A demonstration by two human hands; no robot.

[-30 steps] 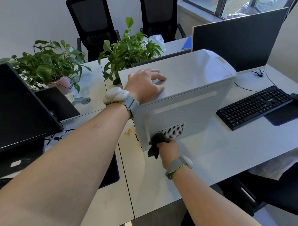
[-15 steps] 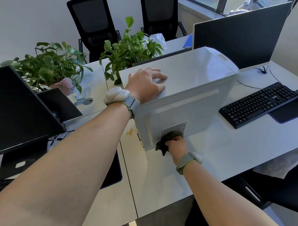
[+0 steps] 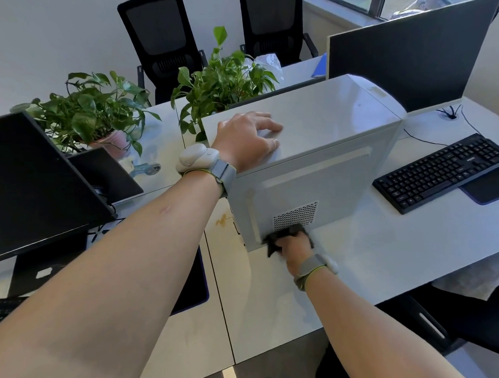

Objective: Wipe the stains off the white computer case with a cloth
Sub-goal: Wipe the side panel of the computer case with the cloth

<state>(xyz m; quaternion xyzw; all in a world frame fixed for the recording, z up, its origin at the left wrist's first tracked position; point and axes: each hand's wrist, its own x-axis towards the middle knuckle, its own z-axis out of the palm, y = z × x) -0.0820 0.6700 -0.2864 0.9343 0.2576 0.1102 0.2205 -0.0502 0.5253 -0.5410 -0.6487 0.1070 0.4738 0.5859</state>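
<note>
The white computer case [image 3: 320, 134] stands upright on the pale desk [image 3: 388, 254], its side panel with a mesh vent facing me. My left hand [image 3: 245, 142] lies flat on the case's top near its left end, fingers spread. My right hand [image 3: 295, 247] is closed around a dark cloth [image 3: 276, 239], pressed against the bottom edge of the side panel just below the vent. The cloth is partly covered by my fingers. A small brown stain marks the desk left of the case.
A black keyboard [image 3: 442, 172] and mouse pad lie to the right. A dark monitor [image 3: 408, 50] stands behind the case, another monitor [image 3: 27, 175] at left. Two potted plants [image 3: 223, 75] and two black chairs stand beyond. The desk's front edge is near my elbow.
My right hand has slid the cloth to the right along the lower edge of the side panel, from the left corner to under the vent. My left hand stays on top.
</note>
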